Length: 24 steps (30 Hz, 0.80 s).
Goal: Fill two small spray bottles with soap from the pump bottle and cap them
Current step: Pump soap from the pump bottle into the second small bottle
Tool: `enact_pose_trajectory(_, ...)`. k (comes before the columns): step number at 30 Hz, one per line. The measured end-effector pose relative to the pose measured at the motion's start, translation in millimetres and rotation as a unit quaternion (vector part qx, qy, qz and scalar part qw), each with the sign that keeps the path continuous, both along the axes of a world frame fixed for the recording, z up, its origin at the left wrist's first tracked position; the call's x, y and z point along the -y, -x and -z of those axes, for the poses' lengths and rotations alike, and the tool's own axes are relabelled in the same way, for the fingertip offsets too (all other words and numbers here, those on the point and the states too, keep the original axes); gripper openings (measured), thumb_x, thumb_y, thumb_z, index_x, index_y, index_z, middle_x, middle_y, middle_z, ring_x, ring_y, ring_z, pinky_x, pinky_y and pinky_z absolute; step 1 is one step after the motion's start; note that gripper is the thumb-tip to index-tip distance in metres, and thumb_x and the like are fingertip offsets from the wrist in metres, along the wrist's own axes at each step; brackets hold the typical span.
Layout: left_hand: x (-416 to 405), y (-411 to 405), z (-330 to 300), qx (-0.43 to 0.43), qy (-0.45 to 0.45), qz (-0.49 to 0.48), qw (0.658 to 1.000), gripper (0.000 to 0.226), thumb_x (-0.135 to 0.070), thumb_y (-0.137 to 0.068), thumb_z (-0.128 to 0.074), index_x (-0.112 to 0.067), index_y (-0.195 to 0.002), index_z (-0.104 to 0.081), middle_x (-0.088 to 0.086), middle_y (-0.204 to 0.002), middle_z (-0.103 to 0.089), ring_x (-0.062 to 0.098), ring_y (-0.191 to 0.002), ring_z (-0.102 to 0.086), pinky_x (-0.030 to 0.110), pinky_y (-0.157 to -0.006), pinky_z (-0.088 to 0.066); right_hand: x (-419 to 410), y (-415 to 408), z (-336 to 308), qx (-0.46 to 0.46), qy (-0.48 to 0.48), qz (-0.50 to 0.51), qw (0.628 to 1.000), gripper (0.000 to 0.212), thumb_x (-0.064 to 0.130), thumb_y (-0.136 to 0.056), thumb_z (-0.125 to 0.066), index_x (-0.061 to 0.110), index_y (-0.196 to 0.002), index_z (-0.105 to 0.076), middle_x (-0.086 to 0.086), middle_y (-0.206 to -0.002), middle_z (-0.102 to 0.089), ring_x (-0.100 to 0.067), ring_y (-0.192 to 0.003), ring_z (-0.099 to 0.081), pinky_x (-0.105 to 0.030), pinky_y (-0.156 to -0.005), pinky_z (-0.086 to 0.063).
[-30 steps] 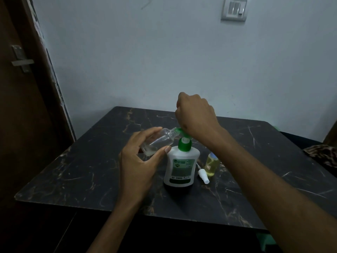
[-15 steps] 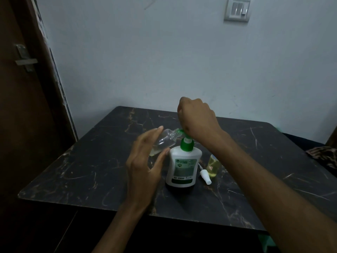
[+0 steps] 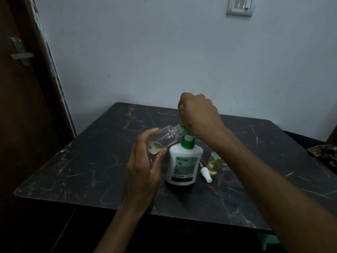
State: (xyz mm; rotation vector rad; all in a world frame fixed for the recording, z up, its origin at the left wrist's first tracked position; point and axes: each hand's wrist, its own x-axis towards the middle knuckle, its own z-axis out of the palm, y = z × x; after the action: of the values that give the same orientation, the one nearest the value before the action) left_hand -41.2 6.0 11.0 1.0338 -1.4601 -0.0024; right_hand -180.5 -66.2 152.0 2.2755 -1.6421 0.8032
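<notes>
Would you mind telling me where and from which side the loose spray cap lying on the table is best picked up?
Probably pinch the spray cap across its white body, coming from above. It lies on its side on the table between the pump bottle and the filled bottle, so there is little room from either side, and its thin tube looks too slight to hold.

left hand (image 3: 144, 172): bare, no ring or watch showing | right hand (image 3: 198, 114): bare, likewise plain | both forearms: uncovered as far as the bottom edge of the view, no sleeve or band in sight (dim light, so fine marks cannot be made out)
</notes>
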Motion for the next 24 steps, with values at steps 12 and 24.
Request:
enact_pose_trajectory(12, -5, 0, -4, 0.013, 0.011, -0.044, 0.999, 0.050, -0.007, -0.096, -0.076, -0.016, -0.142, -0.057, -0.001, -0.138, -0.057, -0.010, -0.124, -0.052, 0.004, -0.102, -0.040, 13, 0, 5, 0.006, -0.014, 0.003, 1.000, 0.008, 0.012, -0.094, -0.058, 0.012, -0.101, -0.061, -0.007, -0.093, -0.062, -0.024, -0.075, -0.057, -0.039, -0.065, -0.054)
enact_pose_trajectory(24, -3, 0, -4, -0.003, 0.027, -0.060, 0.998, 0.055, 0.000, -0.096, -0.074, -0.014, -0.147, -0.059, 0.005, -0.143, -0.052, -0.008, -0.133, -0.047, 0.005, -0.106, -0.040, 17, 0, 5, -0.007, -0.011, 0.003, 1.000, 0.006, 0.011, -0.093, -0.057, 0.013, -0.098, -0.060, -0.007, -0.091, -0.061, -0.024, -0.074, -0.056, -0.036, -0.062, -0.049)
